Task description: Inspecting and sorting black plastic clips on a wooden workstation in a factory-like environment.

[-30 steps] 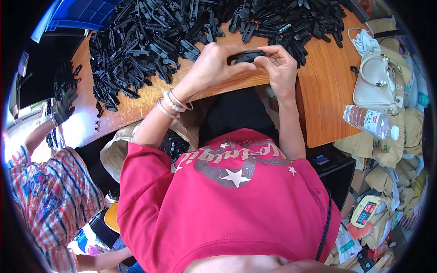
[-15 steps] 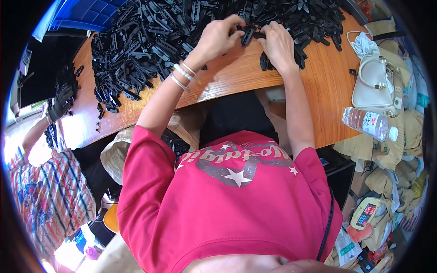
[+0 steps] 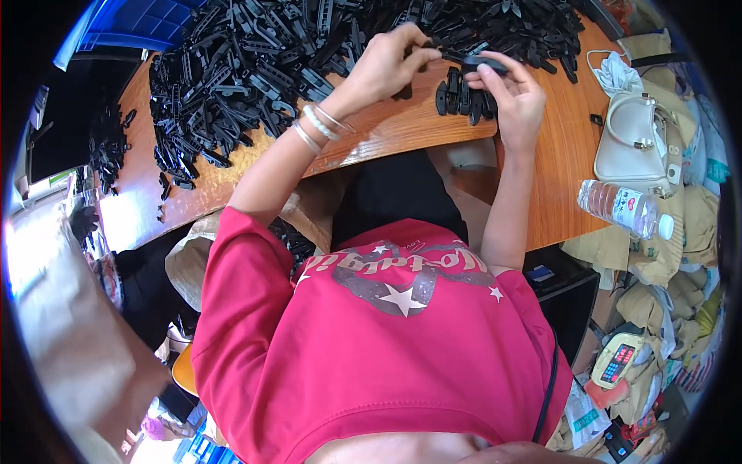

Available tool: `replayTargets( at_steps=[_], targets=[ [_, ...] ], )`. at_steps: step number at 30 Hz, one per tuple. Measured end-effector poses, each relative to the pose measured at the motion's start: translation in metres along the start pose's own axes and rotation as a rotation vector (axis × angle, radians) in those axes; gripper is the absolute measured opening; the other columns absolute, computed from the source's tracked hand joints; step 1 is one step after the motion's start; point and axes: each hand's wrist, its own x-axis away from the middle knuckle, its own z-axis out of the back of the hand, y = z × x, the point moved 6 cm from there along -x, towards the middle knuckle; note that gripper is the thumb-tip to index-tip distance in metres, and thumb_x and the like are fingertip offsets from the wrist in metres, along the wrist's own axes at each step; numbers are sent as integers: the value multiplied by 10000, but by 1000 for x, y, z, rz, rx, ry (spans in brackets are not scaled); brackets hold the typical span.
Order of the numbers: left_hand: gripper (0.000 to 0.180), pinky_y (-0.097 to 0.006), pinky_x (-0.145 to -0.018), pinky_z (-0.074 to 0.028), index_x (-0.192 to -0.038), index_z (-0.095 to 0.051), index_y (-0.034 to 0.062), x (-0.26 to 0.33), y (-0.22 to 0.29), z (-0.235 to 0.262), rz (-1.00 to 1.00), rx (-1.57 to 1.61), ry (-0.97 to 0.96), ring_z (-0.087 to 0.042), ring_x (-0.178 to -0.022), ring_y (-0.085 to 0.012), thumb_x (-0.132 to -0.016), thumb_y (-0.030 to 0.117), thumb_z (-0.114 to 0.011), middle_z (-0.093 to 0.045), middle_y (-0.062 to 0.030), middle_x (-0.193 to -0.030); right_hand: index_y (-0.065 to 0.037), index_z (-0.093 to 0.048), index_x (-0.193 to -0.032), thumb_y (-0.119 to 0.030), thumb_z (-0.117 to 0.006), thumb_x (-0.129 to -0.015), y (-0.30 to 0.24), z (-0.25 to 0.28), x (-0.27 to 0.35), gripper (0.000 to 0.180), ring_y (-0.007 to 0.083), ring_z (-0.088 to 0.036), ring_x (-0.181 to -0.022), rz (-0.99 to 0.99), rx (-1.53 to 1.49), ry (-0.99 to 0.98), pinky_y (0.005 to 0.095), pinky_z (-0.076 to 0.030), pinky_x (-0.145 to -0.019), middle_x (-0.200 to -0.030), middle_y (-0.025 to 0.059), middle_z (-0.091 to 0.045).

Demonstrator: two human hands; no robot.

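My right hand point(image 3: 519, 104) is closed in a pinch around a black plastic part point(image 3: 487, 63), which it holds above the table. Just below that lies a short row of similar black plastic parts point(image 3: 464, 99), set side by side near the table's front edge. To the left, my left hand point(image 3: 393, 66) has thumb and fingers pressed together at the edge of the big heap; whatever is between the fingertips is too small and dark to name. The large heap of loose black plastic parts point(image 3: 259, 66) spreads over the far side of the table.
The wooden table point(image 3: 553, 166) has a white handbag point(image 3: 634, 147) and a clear water bottle point(image 3: 622, 207) beyond its right side. Blue plastic crates point(image 3: 143, 31) stand at the far left. A beige sack-like sheet point(image 3: 85, 332) covers much of the lower left, near a co-worker's dark glove point(image 3: 83, 220).
My right hand has moved right and toward me, raising a black plastic part and uncovering the row. My left hand has shifted slightly right. A beige sheet has come in before the co-worker.
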Motion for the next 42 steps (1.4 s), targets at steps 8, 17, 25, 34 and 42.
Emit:
replayTargets(
  at_steps=[8,17,25,34,42],
  targets=[
    [316,-170,-531,-409,-918,-667,8,8,30,17,508,187,-327,-513,-633,-7,-842,313,-642,-607,2,-682,75,-632,-965,60,-618,-788,-13,-26,18,178,172,-657,-765,-6,-108,-121,236,-540,-708,-883,143,-650],
    [381,-333,-666,-507,-1074,-600,-8,33,72,33,-40,-341,-135,-631,-714,-326,-734,134,-696,-636,-201,-879,62,-624,-970,29,-694,-734,-10,-41,34,248,140,-653,-741,-8,-56,-69,222,-535,-649,-841,120,-666],
    [325,-294,-526,-480,-1012,-635,1,47,81,47,-130,-370,-168,-587,-541,-260,-726,141,-704,-646,-176,-809,44,-581,-1001,15,-749,-676,-18,-53,37,367,121,-614,-848,63,1,-172,221,-512,-720,-951,82,-612],
    [377,-268,-557,-468,-982,-646,-24,90,85,95,277,-294,-172,-596,-571,-140,-738,251,-731,-627,-167,-707,12,-594,-1039,-22,-689,-763,-11,-85,42,294,118,-638,-792,47,-193,-332,206,-487,-654,-965,92,-643],
    [250,-351,-590,-456,-865,-668,4,247,109,191,929,-657,-370,-579,-577,-313,-707,191,-716,-604,-176,-663,53,-624,-983,-90,-572,-883,8,-46,14,182,142,-642,-711,50,-49,-100,202,-469,-577,-860,125,-664]
  ],
)
